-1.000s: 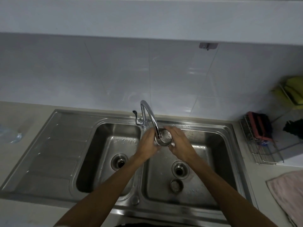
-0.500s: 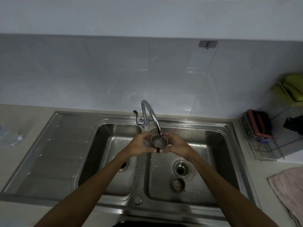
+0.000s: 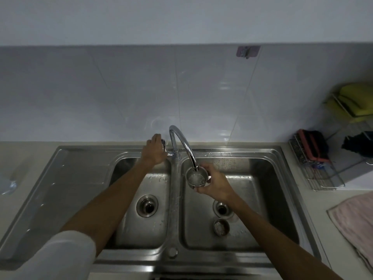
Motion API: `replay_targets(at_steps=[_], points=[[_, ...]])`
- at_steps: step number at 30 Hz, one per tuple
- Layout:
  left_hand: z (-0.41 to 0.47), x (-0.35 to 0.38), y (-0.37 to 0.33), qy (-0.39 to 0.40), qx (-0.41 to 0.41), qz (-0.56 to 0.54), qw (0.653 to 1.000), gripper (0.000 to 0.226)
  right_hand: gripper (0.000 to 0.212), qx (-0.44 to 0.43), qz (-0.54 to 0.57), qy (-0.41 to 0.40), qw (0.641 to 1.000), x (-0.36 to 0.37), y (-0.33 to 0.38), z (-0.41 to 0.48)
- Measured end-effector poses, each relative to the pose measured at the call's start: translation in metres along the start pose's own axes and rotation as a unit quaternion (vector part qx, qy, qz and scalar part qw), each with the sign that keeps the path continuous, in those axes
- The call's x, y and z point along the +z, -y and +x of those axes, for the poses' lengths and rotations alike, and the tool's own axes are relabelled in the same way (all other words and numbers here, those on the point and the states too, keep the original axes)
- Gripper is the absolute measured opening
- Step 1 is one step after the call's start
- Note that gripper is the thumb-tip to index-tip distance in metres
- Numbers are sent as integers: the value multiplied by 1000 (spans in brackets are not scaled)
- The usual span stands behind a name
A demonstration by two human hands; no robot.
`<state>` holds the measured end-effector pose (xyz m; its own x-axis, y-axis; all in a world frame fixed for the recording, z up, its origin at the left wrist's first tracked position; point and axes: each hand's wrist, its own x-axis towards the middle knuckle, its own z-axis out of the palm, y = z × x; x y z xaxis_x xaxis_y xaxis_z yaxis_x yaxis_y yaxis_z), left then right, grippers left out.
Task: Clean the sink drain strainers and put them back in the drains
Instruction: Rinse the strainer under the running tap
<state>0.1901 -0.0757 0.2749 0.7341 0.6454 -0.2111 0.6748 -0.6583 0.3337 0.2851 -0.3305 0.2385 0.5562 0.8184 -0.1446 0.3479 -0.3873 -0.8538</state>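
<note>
Strainer (image 3: 196, 177), water-filled steel cup, right hand (image 3: 217, 186); left hand (image 3: 154, 151) grips lever (image 3: 163, 142).

view: one wide-angle camera on the head
facing: forward and down onto the double sink (image 3: 80, 178), tiled wall (image 3: 141, 87) behind
nearness: close, over the sink's front edge

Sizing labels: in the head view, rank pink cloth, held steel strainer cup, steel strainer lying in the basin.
Largest: pink cloth.
Held steel strainer cup looks bigger than steel strainer lying in the basin, but it's nearer: unsure.
</note>
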Motion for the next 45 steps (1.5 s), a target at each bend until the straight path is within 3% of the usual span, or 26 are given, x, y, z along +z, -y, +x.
replay_targets(at_steps=[2,5,11,14,22,24,27,29,35,45], points=[[15,-8,0,63,-1,74,995,85,82,3,-9,9,1000,1,2,3],[28,-12,-1,118,10,60,991,61,84,7,-6,-6,1000,4,6,4],[26,-3,2,90,17,42,995,70,88,11,5,-12,1000,4,10,4],[13,12,6,55,37,50,997,64,88,9,2,-5,1000,1,10,0],[-10,26,-1,45,21,76,996,84,80,4,-8,-22,1000,-15,8,-11],[-25,35,-10,14,44,-8,999,78,80,-2,-12,-25,1000,-21,7,-13],[-61,52,-26,114,87,-197,970,69,83,-15,-46,-25,999,-29,4,-18],[-81,62,-35,136,105,-250,953,73,85,-19,-66,-14,997,-33,2,-21],[-106,74,-60,87,136,-318,934,76,89,-42,-82,22,995,-36,-2,-30],[-116,94,-69,68,114,-367,921,69,88,-31,-122,86,988,-52,-6,-44]])
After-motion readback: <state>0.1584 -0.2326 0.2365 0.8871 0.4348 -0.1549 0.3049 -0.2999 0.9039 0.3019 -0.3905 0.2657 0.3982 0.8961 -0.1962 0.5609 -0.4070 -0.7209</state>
